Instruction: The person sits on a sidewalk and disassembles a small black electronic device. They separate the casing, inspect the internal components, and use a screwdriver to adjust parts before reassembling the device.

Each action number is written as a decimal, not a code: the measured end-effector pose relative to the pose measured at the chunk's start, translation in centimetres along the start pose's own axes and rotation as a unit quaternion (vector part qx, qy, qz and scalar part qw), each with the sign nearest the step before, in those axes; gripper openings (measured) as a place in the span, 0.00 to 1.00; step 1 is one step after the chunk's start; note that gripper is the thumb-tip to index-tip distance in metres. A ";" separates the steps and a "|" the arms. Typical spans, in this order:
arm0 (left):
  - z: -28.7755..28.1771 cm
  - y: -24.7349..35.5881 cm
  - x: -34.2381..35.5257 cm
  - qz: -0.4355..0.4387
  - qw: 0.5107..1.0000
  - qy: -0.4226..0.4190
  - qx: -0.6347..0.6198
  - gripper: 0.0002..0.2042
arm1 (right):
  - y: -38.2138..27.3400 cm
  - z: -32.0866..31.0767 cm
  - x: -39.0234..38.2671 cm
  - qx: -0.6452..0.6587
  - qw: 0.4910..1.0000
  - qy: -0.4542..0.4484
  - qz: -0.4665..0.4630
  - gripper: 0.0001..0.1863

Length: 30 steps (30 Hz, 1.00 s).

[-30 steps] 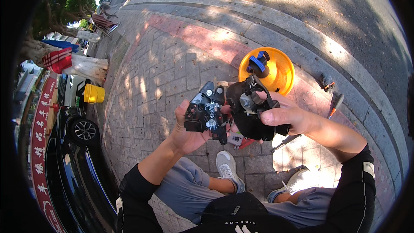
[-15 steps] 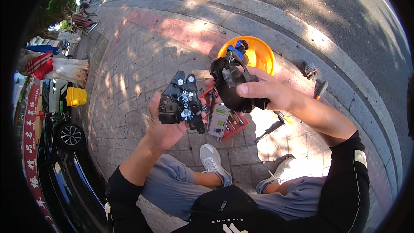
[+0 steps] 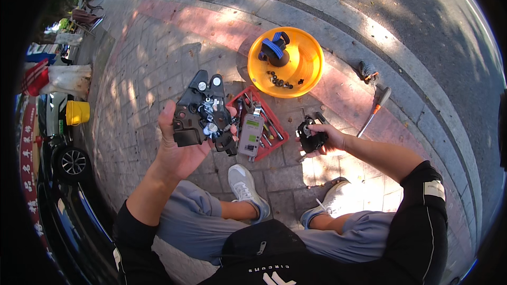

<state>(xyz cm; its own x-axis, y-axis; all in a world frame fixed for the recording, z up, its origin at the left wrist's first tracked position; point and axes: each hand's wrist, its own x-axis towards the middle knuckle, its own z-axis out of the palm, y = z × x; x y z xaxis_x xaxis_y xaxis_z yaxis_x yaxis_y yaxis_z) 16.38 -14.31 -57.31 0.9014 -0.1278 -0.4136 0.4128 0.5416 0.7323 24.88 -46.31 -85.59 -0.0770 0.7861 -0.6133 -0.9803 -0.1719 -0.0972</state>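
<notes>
My left hand grips a black plastic assembly from below and the side. Silver metal parts and screws cluster at its middle, and two round silver discs sit near its top. Lower and to the right, my right hand is closed around a smaller-looking black plastic part, its exact kind unclear. That hand is over the paving, right of a red tool tray. Between the two hands, a grey box-shaped device with a green label rests on the tray among several hand tools.
Beyond the tray stands an orange-yellow basin holding a black piece with blue straps and several small dark bits. A screwdriver and a crumpled dark bundle lie at right. A yellow bucket and black car are left.
My right hand has lowered the black part away from the left hand, toward the paving. The basin and tray show more fully. My left hand still holds the assembly.
</notes>
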 end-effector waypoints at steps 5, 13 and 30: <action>-0.1 -0.4 0.3 -0.019 1.000 0.007 0.024 0.44 | -1.4 1.9 -1.4 -0.011 0.986 -0.159 -0.056 0.35; -0.1 -1.0 1.0 -0.019 0.997 0.032 0.068 0.45 | -4.2 6.2 -0.5 -0.519 0.848 -0.058 -0.093 0.45; -0.8 -0.5 0.6 -0.026 0.998 0.012 0.059 0.42 | -2.8 -1.1 1.3 -0.205 0.977 0.027 -0.046 0.23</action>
<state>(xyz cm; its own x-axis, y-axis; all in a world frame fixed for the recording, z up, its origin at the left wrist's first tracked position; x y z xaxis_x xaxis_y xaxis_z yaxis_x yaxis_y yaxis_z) 16.62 -14.01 -58.33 0.8757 -0.1328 -0.4643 0.4727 0.4323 0.7679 27.73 -45.46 -86.99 0.0287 0.7795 -0.6257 -0.8263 -0.3337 -0.4537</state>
